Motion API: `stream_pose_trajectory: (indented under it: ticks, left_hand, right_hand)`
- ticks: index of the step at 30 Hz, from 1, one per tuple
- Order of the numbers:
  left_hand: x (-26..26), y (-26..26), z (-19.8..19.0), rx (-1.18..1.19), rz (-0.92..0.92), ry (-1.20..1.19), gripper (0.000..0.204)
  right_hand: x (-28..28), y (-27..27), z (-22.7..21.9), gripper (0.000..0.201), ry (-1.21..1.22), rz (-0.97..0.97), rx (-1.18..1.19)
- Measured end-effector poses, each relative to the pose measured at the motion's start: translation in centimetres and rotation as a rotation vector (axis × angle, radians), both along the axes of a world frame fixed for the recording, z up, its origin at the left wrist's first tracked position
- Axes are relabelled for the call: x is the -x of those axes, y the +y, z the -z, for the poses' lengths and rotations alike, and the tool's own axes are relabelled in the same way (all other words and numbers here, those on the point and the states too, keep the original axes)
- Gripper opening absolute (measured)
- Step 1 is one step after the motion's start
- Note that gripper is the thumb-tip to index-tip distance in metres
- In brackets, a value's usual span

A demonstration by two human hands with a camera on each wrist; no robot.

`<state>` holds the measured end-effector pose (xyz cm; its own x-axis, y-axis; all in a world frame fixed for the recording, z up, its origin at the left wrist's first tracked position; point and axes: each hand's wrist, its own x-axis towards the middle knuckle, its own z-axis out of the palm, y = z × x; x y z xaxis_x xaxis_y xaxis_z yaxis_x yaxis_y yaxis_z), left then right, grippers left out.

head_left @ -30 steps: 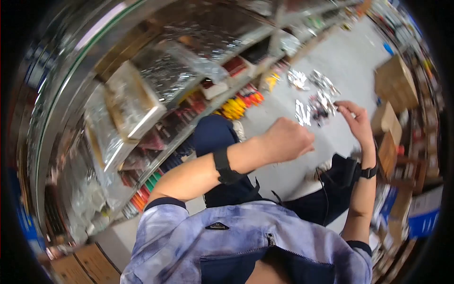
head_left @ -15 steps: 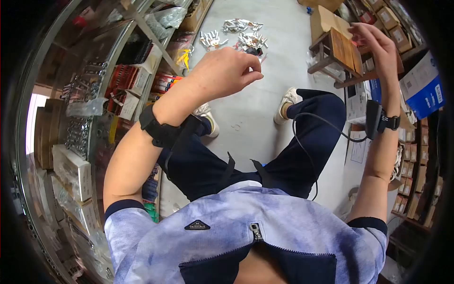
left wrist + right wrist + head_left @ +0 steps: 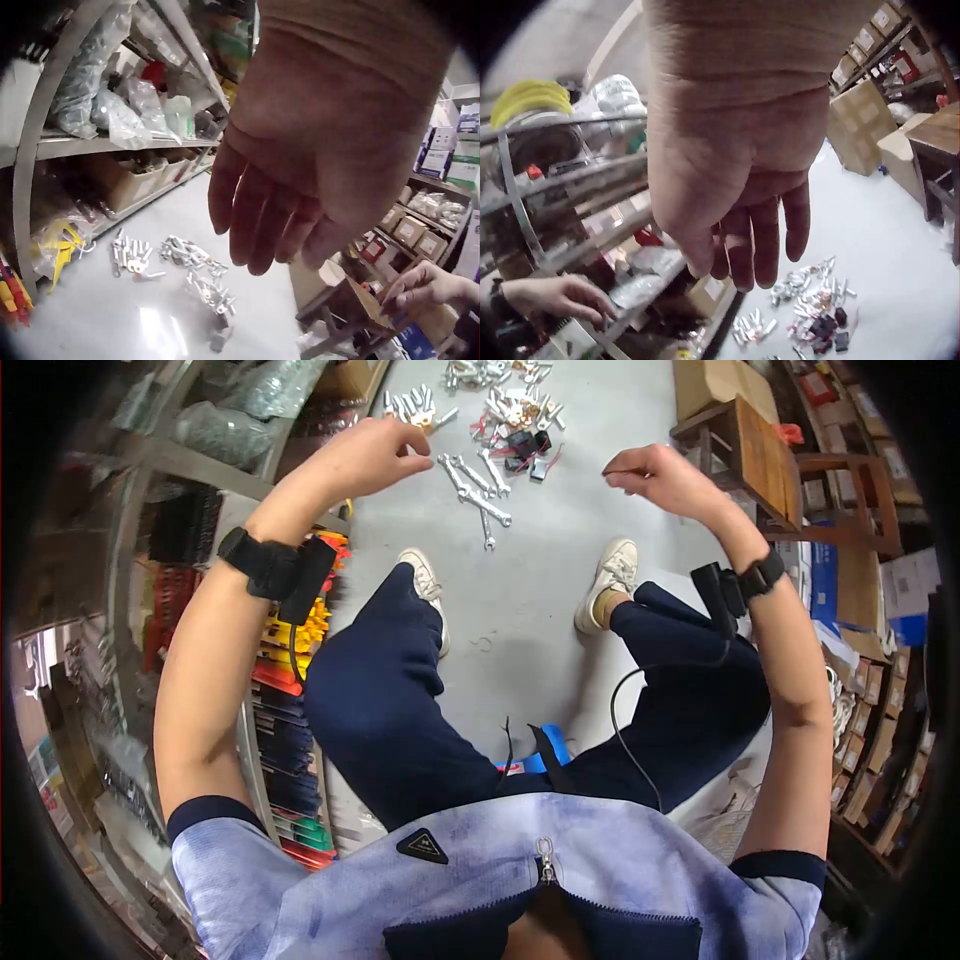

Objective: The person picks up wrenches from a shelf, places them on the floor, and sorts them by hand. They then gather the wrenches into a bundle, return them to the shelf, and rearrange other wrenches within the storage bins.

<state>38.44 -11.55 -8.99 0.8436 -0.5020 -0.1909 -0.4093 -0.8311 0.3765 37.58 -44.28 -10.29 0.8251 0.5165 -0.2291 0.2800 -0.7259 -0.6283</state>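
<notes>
My left hand (image 3: 375, 455) hangs over the floor by the left shelving, fingers loosely bent and holding nothing. In the left wrist view the palm of that left hand (image 3: 315, 142) is bare. Across from it, my right hand (image 3: 665, 480) hovers at the right with relaxed fingers, also holding nothing; the right wrist view shows the right hand (image 3: 742, 165) bare too. Between the hands several open-end wrenches (image 3: 487, 507) lie on the floor, nearest my left hand. Just beyond are piles of small silvery metal pieces (image 3: 420, 408) and a few black parts (image 3: 522, 444).
Metal shelving (image 3: 160, 455) with bagged goods runs along the left, yellow and red items (image 3: 310, 625) low beside it. A wooden stool (image 3: 762, 465) and a cardboard box (image 3: 725, 390) stand at the right. My shoes (image 3: 612, 575) are planted on the grey floor.
The head view has turned and steadied. My left hand has moved left, uncovering the wrenches; my right hand has come inward from the stool. Both stay without anything in them.
</notes>
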Motion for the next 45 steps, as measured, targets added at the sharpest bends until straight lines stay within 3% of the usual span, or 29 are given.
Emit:
stream_pose_trajectory:
  ticks: [5,8,10,12,14,16,17,18,19,23,25,29,35,37,40,45]
  left_hand:
    - [-5.0,1.0,10.3,0.007,-0.057,0.162,0.027]
    - [-7.3,0.8,16.7,0.145,-0.175,0.421,0.028]
    - [-8.1,0.8,21.0,0.258,-0.211,0.504,0.03]
    - [-8.3,0.3,24.2,0.5,-0.5,0.619,0.034]
    - [-8.2,0.2,27.5,0.571,-0.595,0.701,0.036]
    - [-6.9,0.3,30.3,0.865,-0.907,0.84,0.036]
    - [-5.9,0.3,31.3,0.863,-0.924,0.862,0.036]
    - [-5.1,0.4,32.1,0.958,-1.063,0.954,0.035]
    - [-4.7,0.7,32.5,1.053,-1.201,1.031,0.035]
    - [-3.9,2.3,32.6,0.984,-1.214,1.054,0.032]
    - [-4.5,2.8,32.7,0.968,-1.215,1.016,0.03]
    - [-5.9,2.7,31.7,0.986,-1.178,0.994,0.029]
    - [-9.2,0.2,27.8,0.872,-0.898,0.913,0.033]
    - [-10.4,-0.6,26.8,0.772,-0.679,0.878,0.035]
    - [-11.1,-1.6,26.8,0.798,-0.622,0.884,0.036]
    - [-9.7,-2.3,28.9,0.865,-0.809,0.984,0.031]
  right_hand:
    - [-4.2,1.5,13.4,0.018,0.03,-0.176,0.167]
    - [-4.4,3.2,20.9,0.018,0.14,-0.087,0.174]
    - [-3.7,4.3,24.5,0.019,0.341,0.127,0.105]
    - [-3.1,5.2,27.5,0.019,0.409,0.189,0.094]
    - [-2.6,5.7,29.9,0.021,0.377,0.323,0.005]
    - [-2.8,6.2,31.9,0.023,0.376,0.341,0.046]
    - [-2.9,6.5,32.6,0.025,0.366,0.412,-0.022]
    - [-2.9,7.0,33.1,0.027,0.351,0.483,-0.095]
    - [-3.0,7.5,33.3,0.029,0.387,0.552,-0.123]
    - [-2.6,8.6,34.2,0.03,0.277,0.503,-0.127]
    - [-2.4,9.3,34.3,0.029,0.207,0.526,0.036]
    - [-2.1,10.1,34.3,0.027,0.197,0.562,0.105]
    - [-2.0,10.1,34.1,0.026,0.136,0.485,0.173]
    - [-2.0,10.1,34.0,0.026,0.139,0.497,0.176]
    - [-2.1,10.1,34.3,0.026,0.145,0.514,0.156]
    - [-1.7,10.2,35.2,0.026,0.188,0.527,0.101]
